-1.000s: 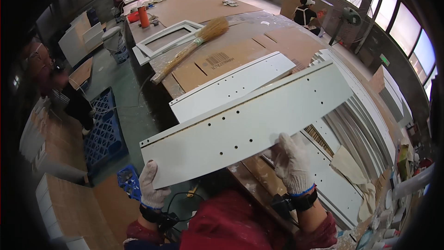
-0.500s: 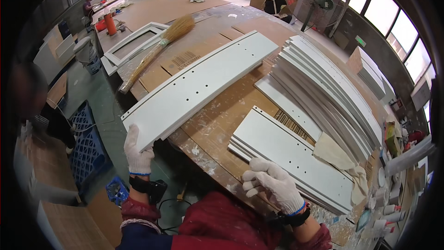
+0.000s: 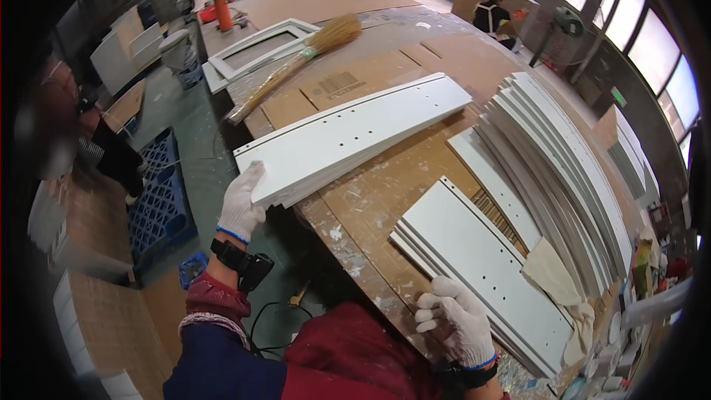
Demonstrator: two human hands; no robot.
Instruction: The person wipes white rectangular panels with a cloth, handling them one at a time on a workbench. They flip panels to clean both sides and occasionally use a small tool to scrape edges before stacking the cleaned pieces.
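My left hand (image 3: 242,201), in a white knit glove, grips the near left end of a long white panel (image 3: 352,132) with small dark holes. The panel lies over others like it, its end reaching past the table edge. My right hand (image 3: 461,320), gloved too, hovers by the near edge of a lower stack of white drilled panels (image 3: 481,274). Its fingers are loosely bent and apart, with nothing visible in them. A cream cloth (image 3: 555,270) rests at that stack's right end.
A taller fanned pile of white panels (image 3: 566,170) stands to the right on the cardboard-covered table (image 3: 355,226). Beyond the left panels lie a broom (image 3: 296,67) and a white frame (image 3: 259,48). A blue crate (image 3: 159,185) is on the floor. Other people are at left and far back.
The view has shifted, so the scene sits further right. The left panel has turned: its held end moved away from me and its far end came closer. My right hand stays near the lower stack.
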